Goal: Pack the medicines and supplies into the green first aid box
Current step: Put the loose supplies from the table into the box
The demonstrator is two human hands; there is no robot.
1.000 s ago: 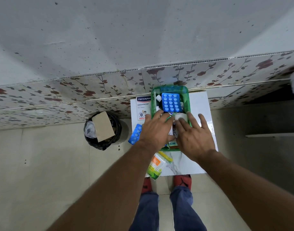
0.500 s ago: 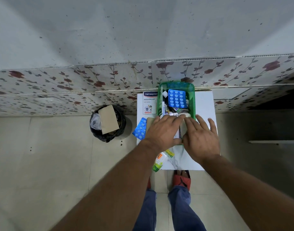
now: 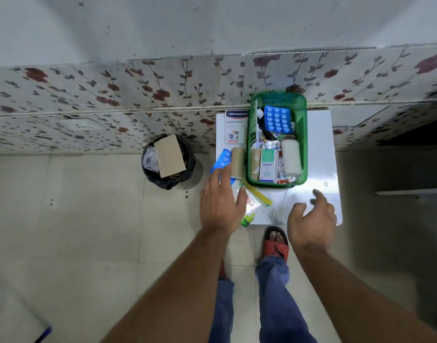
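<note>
The green first aid box (image 3: 302,134) stands on a small white table (image 3: 321,164) against the wall. Inside it lie a blue tablet strip (image 3: 277,119), a white gauze roll (image 3: 290,158), a small white-green carton (image 3: 269,165), a dark bottle and foil strips. Left of the box lie a Hansaplast pack (image 3: 235,127), a tan bandage roll (image 3: 237,162) and a second blue strip (image 3: 222,160). A clear pouch with green-orange print (image 3: 253,204) lies at the front edge. My left hand (image 3: 221,206) hovers open over the table's front left corner, beside the pouch. My right hand (image 3: 311,216) hovers open at the front right, holding nothing.
A black waste bin (image 3: 168,162) holding a piece of cardboard stands on the tiled floor left of the table. A floral-tiled wall runs behind. My legs and a red sandal (image 3: 275,246) are just below the table's front edge. A dark recess lies at the right.
Both hands have pulled back out of the green box toward me, the left to the front left corner, the right to the front right. The box contents are now uncovered.
</note>
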